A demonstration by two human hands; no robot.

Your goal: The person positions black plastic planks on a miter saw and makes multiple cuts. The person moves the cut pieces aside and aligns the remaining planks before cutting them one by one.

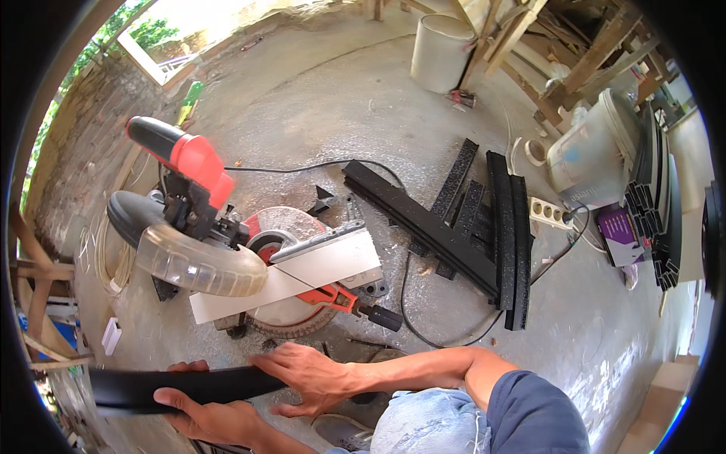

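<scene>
Dusty grey concrete floor [340, 113], red-and-black mitre saw [200, 166] beyond, long smooth black bar [227, 384] at lower left, left hand [215, 418] clasped round it, right hand [306, 372] at its end (grip unclear)

We see a dusty concrete floor [325, 129] — on it stand a red-and-black miter saw [227, 261] and a pale bucket [439, 57], while black profiles [423, 233] lie crossed near a white power strip [548, 214].
</scene>
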